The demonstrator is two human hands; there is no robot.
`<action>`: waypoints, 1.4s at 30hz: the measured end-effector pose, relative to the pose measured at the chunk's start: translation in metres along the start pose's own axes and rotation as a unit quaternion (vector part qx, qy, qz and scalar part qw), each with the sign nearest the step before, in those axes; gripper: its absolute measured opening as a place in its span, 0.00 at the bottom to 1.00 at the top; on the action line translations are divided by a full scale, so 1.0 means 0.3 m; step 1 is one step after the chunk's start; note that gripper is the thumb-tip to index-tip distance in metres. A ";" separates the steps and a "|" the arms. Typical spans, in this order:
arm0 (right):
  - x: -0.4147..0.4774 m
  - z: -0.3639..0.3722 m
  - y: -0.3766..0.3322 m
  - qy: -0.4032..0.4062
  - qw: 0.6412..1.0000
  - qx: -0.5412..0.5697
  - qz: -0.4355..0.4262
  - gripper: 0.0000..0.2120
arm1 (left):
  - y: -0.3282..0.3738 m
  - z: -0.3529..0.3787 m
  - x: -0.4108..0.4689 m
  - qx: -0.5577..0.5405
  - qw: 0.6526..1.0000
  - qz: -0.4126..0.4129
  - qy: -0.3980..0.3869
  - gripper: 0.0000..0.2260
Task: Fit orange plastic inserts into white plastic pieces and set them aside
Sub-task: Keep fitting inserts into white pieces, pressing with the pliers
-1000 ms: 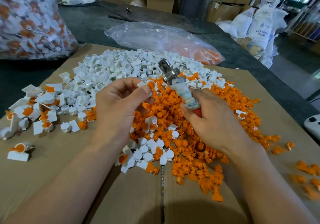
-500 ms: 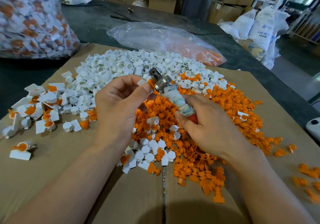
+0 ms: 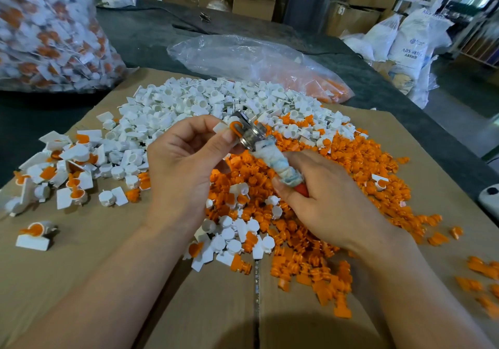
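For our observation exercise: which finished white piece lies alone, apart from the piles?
The finished piece near the cardboard's left edge: orange insert fitted, bare cardboard all round it, while the others lie clustered together.

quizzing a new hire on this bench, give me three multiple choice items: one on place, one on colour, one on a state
1. Where do the finished pieces lie?
A. left of the white pile
B. in the right hand
C. on the floor

2. What colour are the loose inserts?
A. green
B. orange
C. black

3. What is the right hand doing?
A. lying flat and open
B. gripping the tool
C. holding a bag

Answers:
1 A, they sit on the left side of the cardboard.
2 B, they are plainly orange.
3 B, its fingers curl round the tool.
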State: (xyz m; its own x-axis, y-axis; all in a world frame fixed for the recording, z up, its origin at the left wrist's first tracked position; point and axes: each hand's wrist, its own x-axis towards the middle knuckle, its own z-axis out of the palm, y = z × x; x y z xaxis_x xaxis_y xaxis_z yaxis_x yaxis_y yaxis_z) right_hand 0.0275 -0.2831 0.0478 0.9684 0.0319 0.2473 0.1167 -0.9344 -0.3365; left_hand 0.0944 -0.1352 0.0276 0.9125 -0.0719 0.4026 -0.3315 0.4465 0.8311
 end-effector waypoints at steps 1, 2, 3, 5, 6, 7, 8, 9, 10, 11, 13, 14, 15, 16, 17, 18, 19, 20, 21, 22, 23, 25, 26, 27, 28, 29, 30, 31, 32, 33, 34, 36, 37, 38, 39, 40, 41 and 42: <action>0.000 -0.001 -0.001 0.000 1.000 0.000 0.000 0.17 | 0.000 0.000 0.000 0.001 1.000 -0.002 0.000 0.03; 0.000 -0.001 -0.002 -0.002 1.000 -0.002 0.001 0.16 | -0.001 0.000 0.001 0.003 1.000 -0.003 -0.001 0.03; 0.000 0.000 -0.002 -0.004 1.000 -0.007 0.001 0.15 | -0.001 0.001 0.001 0.004 1.000 -0.003 -0.002 0.03; -0.001 0.003 -0.004 -0.006 1.000 -0.017 -0.002 0.11 | -0.001 0.002 0.001 0.004 1.000 -0.005 -0.002 0.04; -0.001 0.002 -0.006 -0.006 1.000 -0.021 -0.005 0.08 | -0.002 0.001 0.002 0.003 1.000 -0.006 -0.002 0.04; -0.001 -0.001 -0.007 -0.004 1.000 -0.027 -0.010 0.05 | -0.002 0.001 0.002 0.002 1.000 -0.007 -0.002 0.04; -0.003 -0.003 -0.008 0.000 0.999 -0.040 -0.017 0.05 | -0.002 0.000 0.002 0.002 1.000 -0.007 -0.002 0.04; -0.004 -0.005 -0.007 0.004 0.998 -0.052 -0.022 0.06 | -0.002 0.000 0.002 0.001 1.000 -0.008 -0.003 0.04; -0.003 -0.007 -0.007 0.006 0.998 -0.058 -0.022 0.06 | -0.002 0.000 0.002 0.001 1.000 -0.008 -0.004 0.04; -0.003 -0.008 -0.009 0.006 0.998 -0.056 -0.020 0.06 | -0.002 -0.001 0.001 0.000 1.000 -0.008 -0.005 0.03; -0.003 -0.004 -0.014 -0.006 0.999 -0.037 -0.012 0.06 | -0.003 -0.002 0.002 -0.007 1.000 -0.008 -0.006 0.03; -0.003 -0.001 -0.017 -0.013 1.000 -0.027 -0.009 0.06 | -0.004 -0.003 0.003 -0.011 1.000 -0.009 -0.005 0.03; -0.003 0.002 -0.019 -0.018 1.000 -0.018 -0.007 0.06 | -0.004 -0.005 0.004 -0.014 1.000 -0.010 -0.003 0.03; -0.004 0.004 -0.020 -0.022 1.000 -0.010 -0.005 0.07 | -0.005 -0.006 0.005 -0.018 1.000 -0.011 0.000 0.03; -0.003 0.004 -0.022 -0.024 1.000 -0.003 -0.003 0.07 | -0.006 -0.007 0.006 -0.021 1.000 -0.013 0.001 0.03; -0.003 0.005 -0.022 -0.025 1.000 0.003 -0.001 0.07 | -0.007 -0.008 0.007 -0.023 1.000 -0.014 0.002 0.03; -0.003 0.006 -0.023 -0.026 1.000 0.009 0.001 0.07 | -0.008 -0.008 0.007 -0.024 1.000 -0.016 0.002 0.03; -0.003 0.009 -0.025 -0.027 1.000 0.016 0.002 0.07 | -0.009 -0.009 0.007 -0.025 1.000 -0.017 0.002 0.03; -0.002 0.011 -0.027 -0.028 0.999 0.021 0.004 0.07 | -0.009 -0.009 0.008 -0.029 0.999 -0.019 0.003 0.03; -0.001 0.013 -0.028 -0.030 0.999 0.026 0.005 0.07 | -0.010 -0.009 0.008 -0.033 0.999 -0.021 0.005 0.03; 0.000 0.016 -0.029 -0.031 0.999 0.029 0.005 0.07 | -0.010 -0.009 0.009 -0.037 0.999 -0.023 0.008 0.03; 0.000 0.019 -0.030 -0.031 0.999 0.029 0.006 0.08 | -0.011 -0.008 0.008 -0.041 0.999 -0.028 0.010 0.03; 0.000 0.019 -0.030 -0.031 0.999 0.028 0.006 0.08 | -0.011 -0.009 0.007 -0.042 0.999 -0.030 0.011 0.03; -0.001 0.020 -0.030 -0.031 0.999 0.025 0.007 0.08 | -0.011 -0.009 0.006 -0.043 0.999 -0.032 0.012 0.03; -0.001 0.021 -0.030 -0.032 0.999 0.023 0.007 0.08 | -0.012 -0.009 0.006 -0.043 0.998 -0.033 0.013 0.03; -0.001 0.021 -0.030 -0.033 0.999 0.021 0.008 0.08 | -0.012 -0.009 0.005 -0.044 0.998 -0.034 0.014 0.03; 0.000 0.022 -0.031 -0.034 0.999 0.021 0.008 0.08 | -0.012 -0.009 0.005 -0.043 0.998 -0.035 0.015 0.03; 0.000 0.022 -0.031 -0.035 0.999 0.021 0.009 0.08 | -0.012 -0.009 0.005 -0.041 0.998 -0.036 0.017 0.03; 0.001 0.022 -0.032 -0.036 0.999 0.023 0.010 0.07 | -0.013 -0.008 0.005 -0.039 0.998 -0.037 0.019 0.03; 0.001 0.022 -0.033 -0.037 0.999 0.025 0.011 0.07 | -0.012 -0.007 0.004 -0.038 0.998 -0.038 0.021 0.04; 0.001 0.022 -0.034 -0.039 0.999 0.027 0.012 0.07 | -0.012 -0.006 0.004 -0.038 0.998 -0.040 0.023 0.04; 0.002 0.024 -0.035 -0.041 0.999 0.027 0.013 0.07 | -0.012 -0.006 0.004 -0.039 0.998 -0.042 0.025 0.04; 0.002 0.025 -0.035 -0.042 0.999 0.025 0.013 0.07 | -0.012 -0.007 0.004 -0.040 0.998 -0.044 0.025 0.04; 0.002 0.025 -0.036 -0.041 0.999 0.023 0.012 0.07 | -0.013 -0.008 0.004 -0.041 0.998 -0.046 0.025 0.04; 0.002 0.026 -0.036 -0.040 0.999 0.021 0.011 0.07 | -0.014 -0.010 0.004 -0.041 0.998 -0.048 0.026 0.04; 0.002 0.026 -0.037 -0.040 0.999 0.018 0.010 0.07 | -0.015 -0.011 0.004 -0.042 0.998 -0.050 0.027 0.04; 0.002 0.027 -0.038 -0.040 0.999 0.015 0.010 0.08 | -0.015 -0.013 0.004 -0.042 0.997 -0.052 0.027 0.04; 0.003 0.028 -0.038 -0.041 0.999 0.012 0.009 0.08 | -0.016 -0.014 0.004 -0.043 0.997 -0.053 0.028 0.03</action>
State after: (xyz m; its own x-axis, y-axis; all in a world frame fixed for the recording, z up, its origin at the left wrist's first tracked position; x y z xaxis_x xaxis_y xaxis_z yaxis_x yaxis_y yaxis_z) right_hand 0.0289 -0.2694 0.0443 0.9850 0.0445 0.1668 0.1031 -0.9267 -0.3615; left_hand 0.0982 -0.1338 0.0225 0.9544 -0.0739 0.2894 -0.2121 0.5144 0.8309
